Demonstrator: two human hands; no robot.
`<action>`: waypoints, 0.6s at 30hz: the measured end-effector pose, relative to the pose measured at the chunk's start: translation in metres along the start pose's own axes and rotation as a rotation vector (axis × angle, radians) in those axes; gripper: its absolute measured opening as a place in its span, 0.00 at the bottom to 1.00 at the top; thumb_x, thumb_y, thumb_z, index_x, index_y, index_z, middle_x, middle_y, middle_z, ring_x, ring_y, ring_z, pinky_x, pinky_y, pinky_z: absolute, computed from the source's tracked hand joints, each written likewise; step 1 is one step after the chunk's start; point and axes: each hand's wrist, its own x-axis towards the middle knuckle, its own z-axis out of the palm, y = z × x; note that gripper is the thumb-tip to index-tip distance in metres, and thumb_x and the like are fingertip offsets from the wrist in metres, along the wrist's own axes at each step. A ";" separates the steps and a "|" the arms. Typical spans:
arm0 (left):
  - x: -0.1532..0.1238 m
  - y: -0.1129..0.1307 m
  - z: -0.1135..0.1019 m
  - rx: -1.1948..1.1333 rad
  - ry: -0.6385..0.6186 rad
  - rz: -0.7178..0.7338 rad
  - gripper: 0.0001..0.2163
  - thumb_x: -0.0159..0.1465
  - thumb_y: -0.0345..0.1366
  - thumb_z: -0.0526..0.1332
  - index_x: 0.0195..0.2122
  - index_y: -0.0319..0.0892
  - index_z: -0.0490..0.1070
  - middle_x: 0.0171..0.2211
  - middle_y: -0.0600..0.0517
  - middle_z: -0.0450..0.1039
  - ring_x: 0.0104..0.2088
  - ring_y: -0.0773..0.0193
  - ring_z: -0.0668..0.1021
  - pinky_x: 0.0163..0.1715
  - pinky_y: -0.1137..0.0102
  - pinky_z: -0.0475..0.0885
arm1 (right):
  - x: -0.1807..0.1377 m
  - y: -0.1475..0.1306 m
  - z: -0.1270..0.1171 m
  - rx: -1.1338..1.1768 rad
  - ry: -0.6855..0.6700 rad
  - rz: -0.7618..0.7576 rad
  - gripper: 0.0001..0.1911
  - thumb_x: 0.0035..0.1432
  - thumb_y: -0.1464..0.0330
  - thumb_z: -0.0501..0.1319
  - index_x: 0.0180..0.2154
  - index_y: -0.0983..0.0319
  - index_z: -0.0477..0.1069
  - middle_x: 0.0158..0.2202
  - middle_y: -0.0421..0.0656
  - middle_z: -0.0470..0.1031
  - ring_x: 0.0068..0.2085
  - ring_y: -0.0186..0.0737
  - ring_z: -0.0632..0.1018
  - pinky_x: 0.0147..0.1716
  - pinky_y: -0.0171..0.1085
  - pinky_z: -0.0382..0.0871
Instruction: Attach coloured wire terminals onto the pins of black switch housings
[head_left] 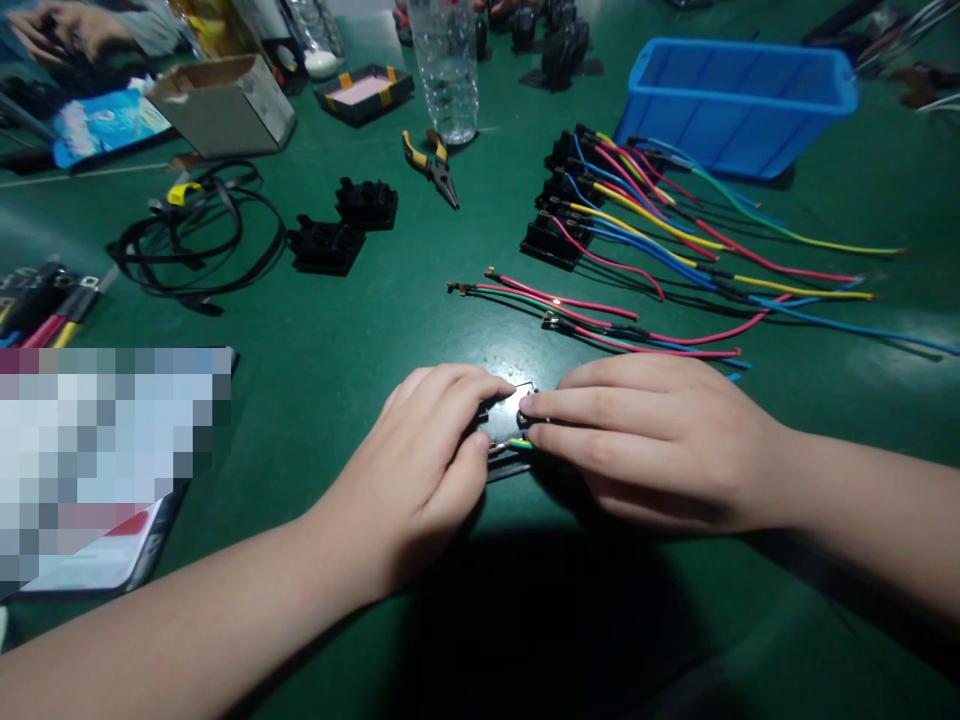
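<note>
Between my two hands, low over the green table, is a small black plastic housing [504, 420] with a pale, shiny top face. A yellow-green wire [519, 442] shows at its near side. My left hand [439, 440] grips the housing's left side, thumb in front and fingers behind. From the right, my right hand [660, 435] presses its fingertips on the housing's right end and the wire there; its thumb is hidden. Just beyond lie loose wires [600, 318] in red, green and blue with metal terminals. Farther right, several black housings [556, 240] have coloured wires attached.
A blue plastic bin [739, 110] stands at the back right. Pliers [433, 165], a clear bottle [450, 80] and two black housings [328, 246] lie ahead. Coiled black cable [202, 235], a cardboard box [225, 105] and a tablet [142, 545] are leftward. Another person's hand [82, 30] is far left.
</note>
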 end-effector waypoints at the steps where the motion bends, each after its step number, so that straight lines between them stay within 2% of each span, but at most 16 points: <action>1: 0.000 0.000 0.000 -0.005 -0.006 -0.002 0.14 0.68 0.32 0.48 0.52 0.41 0.64 0.50 0.49 0.68 0.51 0.60 0.68 0.52 0.63 0.62 | 0.000 0.000 0.000 -0.001 -0.005 0.002 0.12 0.63 0.71 0.53 0.45 0.67 0.70 0.49 0.51 0.76 0.45 0.46 0.74 0.41 0.44 0.72; 6: 0.003 0.002 -0.001 0.006 -0.031 -0.014 0.16 0.66 0.40 0.56 0.53 0.42 0.63 0.51 0.49 0.67 0.51 0.58 0.68 0.51 0.62 0.62 | 0.000 0.000 0.000 0.000 -0.011 0.010 0.12 0.64 0.70 0.51 0.43 0.65 0.71 0.48 0.52 0.76 0.44 0.46 0.75 0.39 0.45 0.72; 9: 0.003 0.003 0.001 0.039 -0.038 -0.021 0.18 0.63 0.40 0.60 0.53 0.42 0.63 0.50 0.48 0.67 0.51 0.56 0.69 0.51 0.61 0.63 | 0.000 -0.001 0.000 -0.010 -0.007 0.015 0.11 0.64 0.70 0.51 0.41 0.64 0.71 0.47 0.51 0.76 0.43 0.46 0.75 0.38 0.45 0.72; 18: 0.002 0.002 0.002 0.045 0.011 -0.006 0.17 0.62 0.38 0.61 0.52 0.43 0.64 0.49 0.48 0.67 0.51 0.57 0.69 0.52 0.61 0.64 | -0.002 -0.003 0.000 -0.080 0.027 0.061 0.10 0.63 0.72 0.53 0.41 0.62 0.71 0.45 0.48 0.77 0.38 0.43 0.76 0.33 0.41 0.70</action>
